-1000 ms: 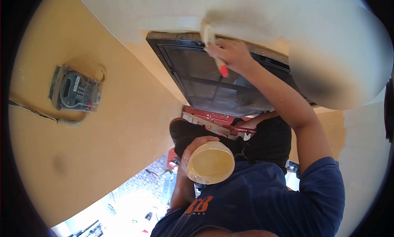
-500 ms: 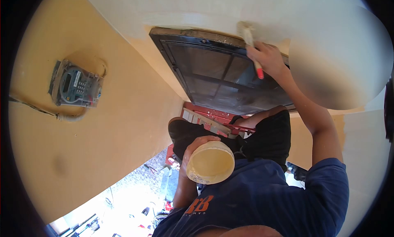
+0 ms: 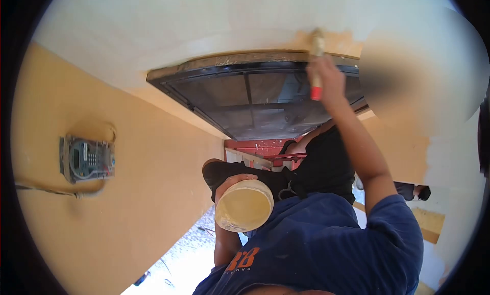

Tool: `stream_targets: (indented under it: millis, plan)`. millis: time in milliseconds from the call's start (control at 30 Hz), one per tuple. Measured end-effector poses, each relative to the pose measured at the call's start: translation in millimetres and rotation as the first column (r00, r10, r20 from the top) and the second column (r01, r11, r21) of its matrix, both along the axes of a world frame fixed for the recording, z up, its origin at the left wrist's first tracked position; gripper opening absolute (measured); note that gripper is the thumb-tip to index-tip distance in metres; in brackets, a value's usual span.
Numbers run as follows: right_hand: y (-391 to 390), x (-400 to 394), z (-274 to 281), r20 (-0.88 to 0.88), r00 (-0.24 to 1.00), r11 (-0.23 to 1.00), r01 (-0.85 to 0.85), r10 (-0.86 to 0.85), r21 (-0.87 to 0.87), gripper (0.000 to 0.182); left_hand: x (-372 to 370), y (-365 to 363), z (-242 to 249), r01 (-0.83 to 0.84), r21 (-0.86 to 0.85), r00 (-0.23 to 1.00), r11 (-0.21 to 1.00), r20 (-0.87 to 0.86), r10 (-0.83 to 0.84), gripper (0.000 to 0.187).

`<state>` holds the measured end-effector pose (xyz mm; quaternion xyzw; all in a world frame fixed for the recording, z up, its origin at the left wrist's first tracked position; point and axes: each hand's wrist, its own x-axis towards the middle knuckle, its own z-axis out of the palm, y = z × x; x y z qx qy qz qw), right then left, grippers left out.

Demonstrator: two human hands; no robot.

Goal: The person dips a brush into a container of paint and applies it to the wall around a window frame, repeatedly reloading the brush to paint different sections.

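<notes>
My right hand (image 3: 327,80) grips a paintbrush (image 3: 317,45) with a red-tipped handle. Its bristles meet the wall just above the dark window frame (image 3: 219,63), where a patch of yellow-orange wall (image 3: 339,40) shows beside the pale paint. Down by my lap, my left hand (image 3: 232,185) is wrapped around the side of a paint tub (image 3: 245,205). Pale yellow paint coats the tub's inside, and drips mark its rim. The fingers on the tub's far side are partly hidden.
An electric meter (image 3: 88,160) with a clear cover and loose cable juts from the yellow wall (image 3: 143,193) at left. Under my legs are a ladder (image 3: 250,157) and a red surface (image 3: 255,146). The bright floor (image 3: 189,249) lies far below. A blurred round shape covers the right side.
My view has turned, so the window and meter sit differently in it. The brush has shifted right along the window's top edge. The tub stays in my left hand.
</notes>
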<state>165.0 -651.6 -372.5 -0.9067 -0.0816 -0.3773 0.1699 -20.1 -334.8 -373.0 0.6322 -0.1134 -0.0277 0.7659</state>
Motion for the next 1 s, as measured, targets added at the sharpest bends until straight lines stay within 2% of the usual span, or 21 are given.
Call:
stream_targets:
  millis: [67,133,200,233,300,333,400,433,467,533,600,633,667,700,733,767,800,833,867,933,1000]
  plan:
    - [33.1,23.6,-20.7,0.029,0.999,0.994,-0.035,0.032,0.108,0.019,-3.3,-6.0,8.0,-0.019,0.014,1.000,1.000,-0.002,0.020,0.023]
    - [71.9,46.3,-24.4,0.025,1.000,0.991,-0.013,0.010,0.134,0.022,-8.6,-5.4,14.6,-0.062,0.032,0.998,0.998,-0.006,0.062,0.023]
    - [103.9,64.9,-16.5,0.040,0.999,0.986,-0.005,-0.002,0.166,0.023,-11.2,-1.7,19.8,-0.072,-0.052,0.982,0.996,-0.176,0.062,0.025]
    - [117.7,70.2,-14.8,0.041,0.999,0.984,-0.010,0.003,0.177,0.023,-12.5,-1.9,23.5,-0.077,-0.041,0.982,0.996,-0.175,0.068,0.025]
    - [136.6,74.1,-14.4,0.085,0.971,0.951,-0.235,0.222,0.202,0.024,-17.7,-4.8,29.2,-0.112,0.040,0.989,0.993,-0.098,0.115,0.026]
    - [142.1,72.9,-13.6,0.087,0.970,0.949,-0.239,0.226,0.206,0.024,-18.5,-4.4,28.6,-0.116,0.044,0.988,0.992,-0.096,0.120,0.026]
    - [153.4,68.6,-12.7,0.122,0.869,0.857,-0.494,0.480,0.148,0.024,-18.7,-3.2,25.7,-0.113,0.092,0.991,0.989,-0.067,0.119,0.027]
    - [152.2,66.7,-12.6,0.126,0.859,0.853,-0.510,0.497,0.115,0.025,-19.0,-3.3,26.9,-0.123,0.093,0.989,0.988,-0.064,0.130,0.027]
    - [145.1,66.4,-13.8,0.127,0.854,0.848,-0.518,0.505,0.114,0.025,-19.0,-4.2,29.5,-0.114,0.051,0.986,0.992,-0.112,0.120,0.027]
    - [116.5,67.8,-20.8,0.038,0.905,0.902,-0.425,0.423,0.076,0.023,-18.4,-5.6,34.9,-0.119,-0.002,0.980,0.993,-0.159,0.117,0.027]
    - [66.8,62.8,-32.6,0.097,0.885,0.880,-0.463,0.455,0.100,0.018,-18.8,-6.2,38.5,-0.110,-0.045,0.935,0.993,-0.343,0.088,0.029]
    - [43.6,47.8,-28.7,-0.046,0.934,0.933,-0.350,0.355,0.079,0.017,-17.4,-4.5,37.1,-0.143,-0.054,0.930,0.988,-0.348,0.115,0.029]
    - [27.5,34.7,-27.5,-0.040,0.967,0.965,-0.249,0.253,0.079,0.016,-16.2,-0.1,34.1,-0.056,-0.101,0.923,0.993,-0.385,0.012,0.037]
    - [5.0,35.8,-59.7,-0.160,0.930,0.746,-0.154,0.331,0.647,0.015,-16.6,6.8,29.3,0.007,-0.153,0.907,0.988,-0.414,-0.071,0.046]
    - [-5.7,27.9,-57.4,-0.055,0.913,0.335,-0.091,0.405,0.938,0.012,-9.7,14.9,16.5,-0.067,-0.167,0.912,0.984,-0.410,-0.007,0.046]
    - [4.1,13.0,-39.2,0.012,0.969,0.787,-0.209,0.249,0.581,0.015,-0.3,22.1,-1.3,0.106,-0.048,0.986,0.993,-0.123,-0.112,0.058]
    - [8.4,12.6,-21.3,0.262,0.947,0.980,-0.198,0.188,0.012,0.018,0.8,27.5,-11.4,0.233,0.135,0.958,0.963,0.140,-0.252,0.070]
    - [12.9,15.8,-25.3,0.214,0.957,0.972,-0.216,0.193,0.089,0.022,-0.6,21.2,-13.3,0.164,-0.046,0.978,0.985,0.139,-0.156,0.050]
    - [20.3,19.7,-28.8,0.214,0.948,0.964,-0.255,0.234,0.079,0.022,0.4,23.6,-15.8,0.124,-0.055,0.983,0.991,0.142,-0.115,0.050]
    - [62.7,21.1,-14.8,0.089,0.964,0.963,-0.258,0.250,0.085,0.023,6.3,33.8,-21.1,0.222,-0.039,0.948,0.974,0.241,-0.207,0.059]
    - [112.7,43.2,-16.3,0.122,0.937,0.945,-0.325,0.328,-0.042,0.026,4.0,40.0,-18.4,0.205,-0.103,0.954,0.973,0.246,-0.174,0.061]
